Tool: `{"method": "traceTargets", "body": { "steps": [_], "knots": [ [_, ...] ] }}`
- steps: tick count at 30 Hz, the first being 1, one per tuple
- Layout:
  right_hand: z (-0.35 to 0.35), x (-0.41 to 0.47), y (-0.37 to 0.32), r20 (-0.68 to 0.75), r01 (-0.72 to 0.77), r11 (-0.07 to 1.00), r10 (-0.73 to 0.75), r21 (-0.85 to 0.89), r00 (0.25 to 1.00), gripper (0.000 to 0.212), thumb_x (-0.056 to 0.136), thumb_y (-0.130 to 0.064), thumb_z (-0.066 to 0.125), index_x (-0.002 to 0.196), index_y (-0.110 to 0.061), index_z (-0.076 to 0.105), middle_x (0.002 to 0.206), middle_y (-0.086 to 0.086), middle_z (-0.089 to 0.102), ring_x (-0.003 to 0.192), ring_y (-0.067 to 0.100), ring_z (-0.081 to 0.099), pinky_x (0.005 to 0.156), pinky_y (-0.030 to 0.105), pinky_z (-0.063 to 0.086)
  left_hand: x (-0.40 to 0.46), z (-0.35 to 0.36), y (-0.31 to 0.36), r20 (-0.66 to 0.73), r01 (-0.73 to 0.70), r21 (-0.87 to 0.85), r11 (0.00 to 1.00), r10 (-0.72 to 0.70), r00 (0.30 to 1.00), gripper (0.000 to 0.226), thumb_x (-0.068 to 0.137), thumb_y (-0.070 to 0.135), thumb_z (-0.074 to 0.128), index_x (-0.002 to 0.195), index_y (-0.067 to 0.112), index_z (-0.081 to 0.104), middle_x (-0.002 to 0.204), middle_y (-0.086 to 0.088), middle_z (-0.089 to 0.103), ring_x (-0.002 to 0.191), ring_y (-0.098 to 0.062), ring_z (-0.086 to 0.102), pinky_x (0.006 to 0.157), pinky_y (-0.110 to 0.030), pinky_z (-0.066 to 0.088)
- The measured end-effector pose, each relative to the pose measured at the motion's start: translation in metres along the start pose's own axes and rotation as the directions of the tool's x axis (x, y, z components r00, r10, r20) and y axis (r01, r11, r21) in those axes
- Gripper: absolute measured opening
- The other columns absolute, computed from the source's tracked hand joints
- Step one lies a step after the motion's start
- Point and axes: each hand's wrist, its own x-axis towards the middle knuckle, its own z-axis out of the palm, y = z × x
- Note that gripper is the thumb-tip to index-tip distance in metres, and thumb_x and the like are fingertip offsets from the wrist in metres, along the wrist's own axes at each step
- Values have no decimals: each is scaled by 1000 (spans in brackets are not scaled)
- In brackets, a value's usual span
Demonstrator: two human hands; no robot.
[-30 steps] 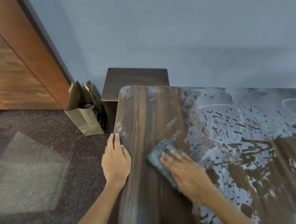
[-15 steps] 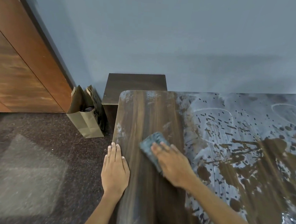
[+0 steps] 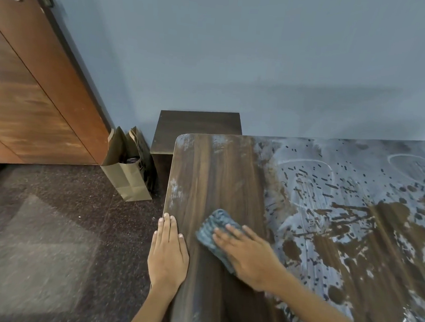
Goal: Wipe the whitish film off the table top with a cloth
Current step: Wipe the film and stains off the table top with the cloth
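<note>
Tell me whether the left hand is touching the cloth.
Apart. The head view shows the left hand resting flat on the table edge, with a strip of bare wood between it and the cloth under the right hand.

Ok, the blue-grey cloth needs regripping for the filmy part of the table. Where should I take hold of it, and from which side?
Probably the bare far end of the cloth, from above: it lies flat on the table top, and the right hand covers its near half with flat fingers. The left hand rests on the table's left edge.
</note>
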Motion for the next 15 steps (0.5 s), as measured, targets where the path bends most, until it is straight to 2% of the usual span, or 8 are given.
{"method": "traceTargets", "body": {
  "steps": [2, 4, 5, 6, 8, 11, 13, 15],
  "knots": [
    [-13, 8, 41, -28, -132, 990, 131, -43, 991, 50, 92, -23, 33, 142, -26, 30, 148, -9, 29, 138, 11, 25, 112, 40, 19, -4, 0, -2, -8, -10, 1, 1000, 10, 1000, 65, 92, 36, 5, 142, 3, 30, 150, -8, 28, 140, -18, 21, 113, -31, 16],
    [-31, 30, 89, -68, -370, 927, 366, -66, 928, 50, 96, -19, 30, 146, -21, 22, 154, -3, 20, 142, 18, 16, 115, 40, 12, -15, 0, -2, -9, -1, 5, 1000, 1, 1000, 62, 93, 34, 8, 141, 3, 32, 149, -7, 30, 139, -16, 21, 112, -31, 17],
    [-37, 45, 107, -19, -464, 883, 464, -69, 886, 51, 98, -20, 28, 148, -19, 16, 156, -1, 13, 143, 22, 11, 116, 41, 11, -22, 1, -2, -3, 7, 9, 1000, -7, 1000, 60, 93, 33, 10, 140, 3, 34, 148, -6, 32, 138, -16, 24, 112, -33, 19],
    [-39, 60, 118, 62, -527, 848, 529, -56, 846, 52, 99, -20, 28, 148, -18, 12, 157, 1, 7, 143, 25, 8, 116, 43, 12, -27, 1, -2, 4, 15, 11, 1000, -15, 1000, 59, 94, 32, 13, 138, 3, 38, 146, -7, 36, 136, -17, 29, 110, -35, 22],
    [-34, 90, 113, 99, -567, 824, 563, 14, 821, 57, 96, -19, 32, 148, -19, 12, 157, 2, 5, 142, 30, 8, 112, 51, 22, -33, 0, -2, 6, 27, 14, 1000, -27, 1000, 56, 93, 31, 18, 135, 3, 43, 143, -7, 42, 133, -20, 37, 108, -38, 27],
    [-17, 104, 50, -17, -461, 882, 465, 101, 885, 55, 90, -13, 40, 142, -21, 27, 153, 3, 20, 139, 29, 22, 105, 54, 34, -36, -1, -2, 10, 23, 34, 999, -23, 1000, 56, 93, 30, 20, 133, 3, 47, 140, -8, 47, 130, -23, 43, 106, -38, 28],
    [-4, 78, -4, -61, -262, 958, 270, 120, 961, 51, 92, -11, 39, 141, -21, 31, 151, 0, 27, 138, 26, 26, 108, 46, 33, -37, -3, -4, 19, 13, 39, 999, -13, 1000, 57, 94, 32, 18, 133, 2, 47, 139, -9, 47, 130, -23, 44, 108, -33, 28],
    [5, 33, -43, -47, -107, 983, 115, 150, 992, 49, 93, -15, 36, 142, -22, 32, 150, -6, 30, 139, 20, 24, 110, 39, 25, -40, -3, -7, 28, 0, 43, 999, -2, 1000, 59, 97, 34, 13, 132, 1, 47, 139, -10, 47, 129, -24, 44, 108, -29, 21]
  ]
}}
